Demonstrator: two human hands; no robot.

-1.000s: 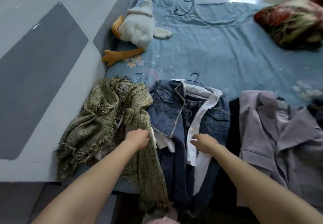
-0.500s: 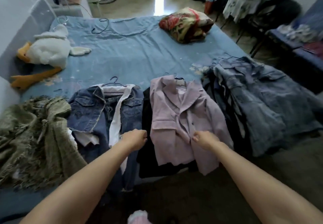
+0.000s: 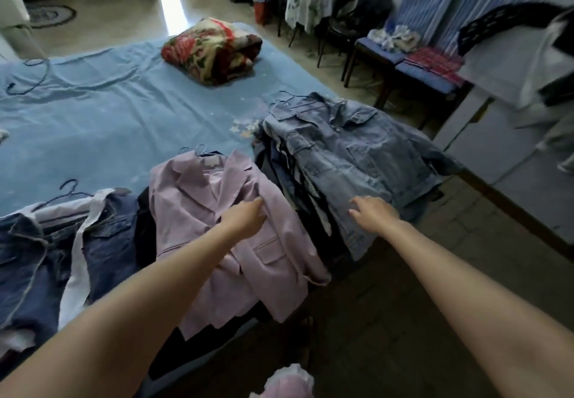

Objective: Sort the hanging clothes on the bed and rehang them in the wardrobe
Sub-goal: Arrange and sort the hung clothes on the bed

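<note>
Both bare forearms reaching forward, left hand [image 3: 245,219] palm down with fingers loosely extended, right hand [image 3: 374,213] palm down, fingers spread and relaxed

Home bedroom; blue-sheeted bed [image 3: 93,112], folded blanket [image 3: 214,50], chairs [image 3: 372,43]

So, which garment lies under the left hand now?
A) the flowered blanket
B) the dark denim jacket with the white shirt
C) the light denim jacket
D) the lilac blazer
D: the left hand rests on the front of the lilac blazer, while the right hand reaches over the light denim jacket.
</note>
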